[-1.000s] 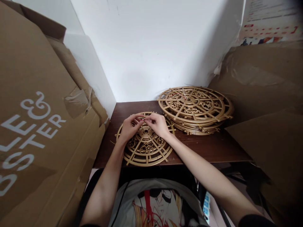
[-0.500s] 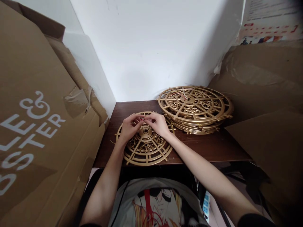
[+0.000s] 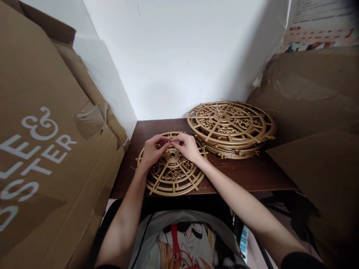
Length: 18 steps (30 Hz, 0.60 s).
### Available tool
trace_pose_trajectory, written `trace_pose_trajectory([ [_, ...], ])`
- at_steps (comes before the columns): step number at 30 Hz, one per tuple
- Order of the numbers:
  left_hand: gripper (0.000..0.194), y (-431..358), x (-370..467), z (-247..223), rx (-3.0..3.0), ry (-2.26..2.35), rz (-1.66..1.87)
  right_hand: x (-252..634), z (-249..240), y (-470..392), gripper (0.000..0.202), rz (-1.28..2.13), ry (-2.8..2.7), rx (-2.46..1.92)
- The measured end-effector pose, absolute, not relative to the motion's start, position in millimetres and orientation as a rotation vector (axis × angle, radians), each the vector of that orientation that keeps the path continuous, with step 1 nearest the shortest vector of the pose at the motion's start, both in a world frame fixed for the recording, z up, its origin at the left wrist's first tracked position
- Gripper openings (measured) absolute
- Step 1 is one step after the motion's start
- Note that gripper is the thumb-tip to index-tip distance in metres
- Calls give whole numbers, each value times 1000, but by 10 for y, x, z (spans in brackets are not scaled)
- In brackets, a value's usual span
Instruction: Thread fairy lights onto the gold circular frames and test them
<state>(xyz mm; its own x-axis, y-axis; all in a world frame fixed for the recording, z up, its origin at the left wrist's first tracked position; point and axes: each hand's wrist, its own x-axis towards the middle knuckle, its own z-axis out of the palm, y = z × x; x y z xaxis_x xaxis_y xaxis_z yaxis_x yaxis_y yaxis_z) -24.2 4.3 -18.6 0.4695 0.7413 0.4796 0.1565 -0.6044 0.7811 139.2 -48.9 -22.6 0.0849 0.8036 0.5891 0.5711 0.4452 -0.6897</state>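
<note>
A round gold openwork frame (image 3: 174,186) with scrollwork lies flat at the front of the dark brown table (image 3: 232,177). Over its far half, my left hand (image 3: 153,151) and my right hand (image 3: 187,147) meet fingertip to fingertip. Both are closed in a pinch around a tiny red piece (image 3: 168,141), which seems to be on thin wires. Its exact kind is too small to make out, and my fingers partly cover it. Thin wire ends stick out at the frame's edges.
Several similar gold frames (image 3: 232,139) are stacked at the back right, with thin wires on top. A large printed cardboard box (image 3: 70,164) walls off the left side. More cardboard (image 3: 314,157) stands at the right. A white wall (image 3: 179,67) rises behind the table.
Almost nothing differs. Both hands keep their pinch at the same spot above the frame, and the view has shifted very slightly.
</note>
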Motion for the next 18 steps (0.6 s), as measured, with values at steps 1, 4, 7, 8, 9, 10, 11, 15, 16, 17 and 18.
trace_pose_trajectory([
  [1,22,48,-243,-192,2048,752,1115,1399,-217,-490,8,278,-1601,-1233],
  [4,23,56,-242,-201,2032,802,1126,1446,-168,-498,14,351,-1601,-1232],
  [7,25,48,-235,-193,1981,863,1145,1518,-103,-524,30,503,-1578,-1247],
  [8,25,43,-233,-186,1965,881,1145,1540,-82,-537,35,596,-1592,-1245],
  [9,25,36,-232,-178,1950,898,1141,1558,-64,-552,38,706,-1621,-1234],
  [10,25,29,-231,-169,1935,915,1134,1573,-51,-566,38,827,-1662,-1212],
  [11,25,22,-230,-159,1919,932,1125,1584,-41,-578,37,943,-1709,-1182],
  [15,24,-2,-228,-112,1818,973,1077,1619,-37,-597,26,1175,-1803,-1069],
  [16,23,-3,-225,-100,1786,981,1059,1631,-39,-594,24,1203,-1786,-1051],
  [17,22,1,-220,-88,1750,992,1040,1643,-41,-590,22,1222,-1765,-1036],
  [18,22,8,-212,-76,1712,1006,1019,1656,-41,-584,21,1230,-1753,-1023],
])
